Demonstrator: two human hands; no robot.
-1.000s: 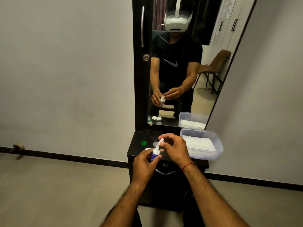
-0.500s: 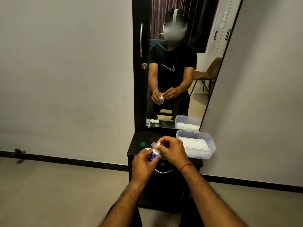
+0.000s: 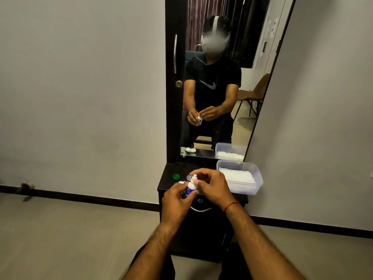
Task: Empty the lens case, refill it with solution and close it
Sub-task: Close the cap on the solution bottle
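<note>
— Lens case: we see one open well on the dark dresser top, just behind the bottle; its green cap lies to the left.

— Next, our left hand is wrapped around the solution bottle, upright above the dresser's front edge.

— Our right hand curls beside the nozzle, fingertips pinched; what they hold, we cannot tell. Farthest right sits the clear tub of white tissue.

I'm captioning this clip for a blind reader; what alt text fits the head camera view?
Two hands hold a small solution bottle over a dark dresser: left hand around its body, right hand at its white tip. A green cap, an open lens case and a clear plastic tub sit below a mirror.
</note>
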